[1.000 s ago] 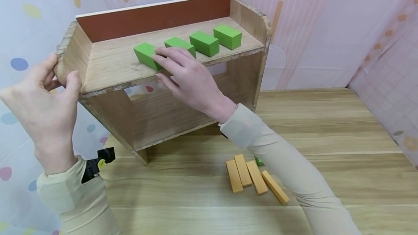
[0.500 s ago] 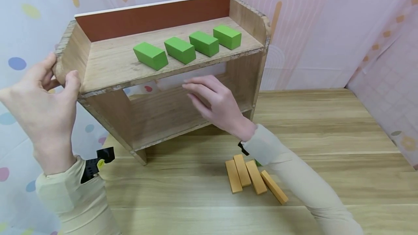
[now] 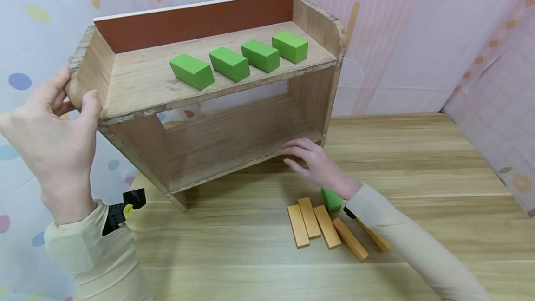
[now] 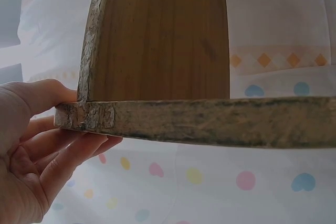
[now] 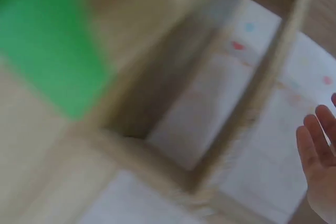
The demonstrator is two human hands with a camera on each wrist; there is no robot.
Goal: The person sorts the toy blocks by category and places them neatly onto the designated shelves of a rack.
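Note:
A small wooden shelf unit [image 3: 221, 143] with a reddish-brown back strip stands on the table. My left hand [image 3: 54, 134] grips the upper front corner of its left side panel [image 3: 89, 68]; in the left wrist view the fingers wrap around the panel's worn edge [image 4: 100, 116]. On the top board sit several green rectangular blocks [image 3: 192, 71] in a row, slightly angled. My right hand [image 3: 317, 164] holds nothing, its fingers loosely extended near the lower right front of the shelf. Another green block [image 3: 331, 199] lies on the table below the right wrist, partly hidden.
Several flat orange wooden blocks [image 3: 309, 217] lie side by side on the table, one partly under the right sleeve [image 3: 414, 240]. A patterned cloth [image 3: 418, 36] hangs behind the table [image 3: 418, 152]. A blurred green block [image 5: 52, 45] is close to the right wrist camera.
My right hand has left the leftmost green block on the top board and moved down and right towards the table. The left hand keeps its grip on the shelf.

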